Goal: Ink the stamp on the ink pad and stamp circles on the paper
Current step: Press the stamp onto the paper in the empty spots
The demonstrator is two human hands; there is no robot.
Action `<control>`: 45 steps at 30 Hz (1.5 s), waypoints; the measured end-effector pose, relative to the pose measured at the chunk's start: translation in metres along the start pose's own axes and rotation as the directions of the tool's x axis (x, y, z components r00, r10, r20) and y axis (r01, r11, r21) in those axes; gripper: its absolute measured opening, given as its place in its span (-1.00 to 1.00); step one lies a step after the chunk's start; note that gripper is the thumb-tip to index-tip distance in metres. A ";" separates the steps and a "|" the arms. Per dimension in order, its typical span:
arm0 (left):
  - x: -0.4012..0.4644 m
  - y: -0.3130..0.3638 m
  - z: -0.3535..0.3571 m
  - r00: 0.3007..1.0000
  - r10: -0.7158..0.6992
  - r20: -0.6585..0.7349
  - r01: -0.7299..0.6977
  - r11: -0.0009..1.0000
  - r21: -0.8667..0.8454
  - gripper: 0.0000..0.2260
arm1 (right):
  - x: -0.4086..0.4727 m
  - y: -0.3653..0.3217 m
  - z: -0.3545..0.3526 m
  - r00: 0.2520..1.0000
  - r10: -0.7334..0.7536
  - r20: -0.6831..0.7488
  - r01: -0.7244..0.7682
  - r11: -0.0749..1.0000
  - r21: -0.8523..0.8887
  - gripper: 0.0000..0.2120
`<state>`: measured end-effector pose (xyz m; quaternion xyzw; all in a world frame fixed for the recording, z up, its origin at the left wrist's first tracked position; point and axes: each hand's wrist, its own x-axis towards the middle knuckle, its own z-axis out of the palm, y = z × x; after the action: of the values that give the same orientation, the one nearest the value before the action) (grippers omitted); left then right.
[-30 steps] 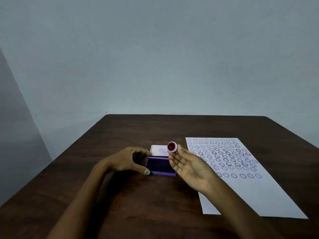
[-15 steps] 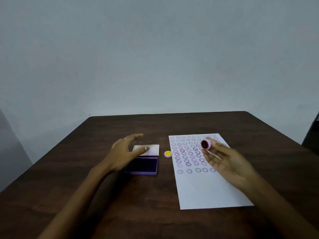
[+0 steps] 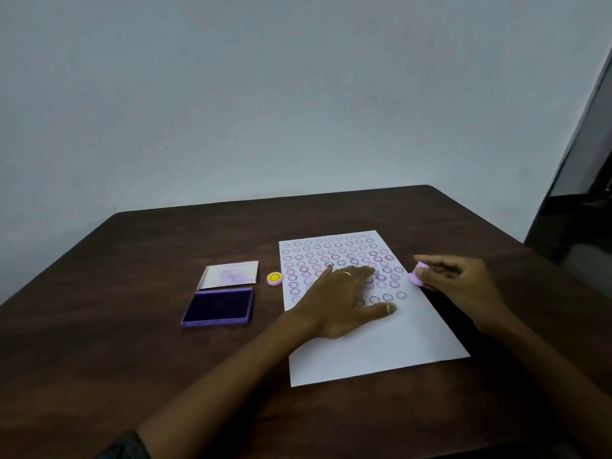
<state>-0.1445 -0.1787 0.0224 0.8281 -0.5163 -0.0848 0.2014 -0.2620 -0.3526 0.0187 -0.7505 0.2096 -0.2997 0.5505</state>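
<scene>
Left hand (image 3: 344, 299) slid off the ink pad (image 3: 218, 308) to lie flat on the paper (image 3: 381, 346), right hand (image 3: 453, 283) pinching the stamp (image 3: 418, 274) at its edge, so a tilted press probably smudges.

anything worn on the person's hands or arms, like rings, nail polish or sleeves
The left hand has a thin ring on one finger and green polish on the thumbnail. A dark sleeve edge shows low on the left arm. The right hand and forearm are bare.
</scene>
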 end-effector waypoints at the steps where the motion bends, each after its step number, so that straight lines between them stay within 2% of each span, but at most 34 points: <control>1: 0.002 0.000 0.005 1.000 0.007 0.005 -0.007 0.999 0.035 -0.33 | 0.001 0.001 0.000 1.000 -0.029 -0.004 0.029 0.999 -0.033 -0.68; 4: 0.003 -0.004 0.017 1.000 0.000 0.016 -0.002 0.995 0.098 -0.29 | 0.002 0.005 -0.001 0.994 -0.111 0.011 0.111 0.985 -0.133 -0.68; 11: 0.003 -0.011 0.021 1.000 -0.020 0.000 0.020 0.995 0.101 -0.29 | 0.000 0.005 -0.001 0.974 -0.213 0.083 0.227 0.937 -0.266 -0.69; 34: 0.002 -0.013 0.021 1.000 -0.019 0.006 0.018 0.993 0.116 -0.30 | -0.005 -0.003 0.003 0.955 -0.262 0.138 0.296 0.837 -0.461 -0.70; 45: 0.003 -0.015 0.022 1.000 -0.011 0.005 0.010 0.992 0.125 -0.29 | 0.013 -0.018 0.002 0.973 -0.076 0.219 0.190 0.802 -0.567 -0.79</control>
<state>-0.1390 -0.1812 -0.0038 0.8416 -0.5167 -0.0559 0.1471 -0.2510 -0.3542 0.0380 -0.9204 0.1858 -0.1880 0.2880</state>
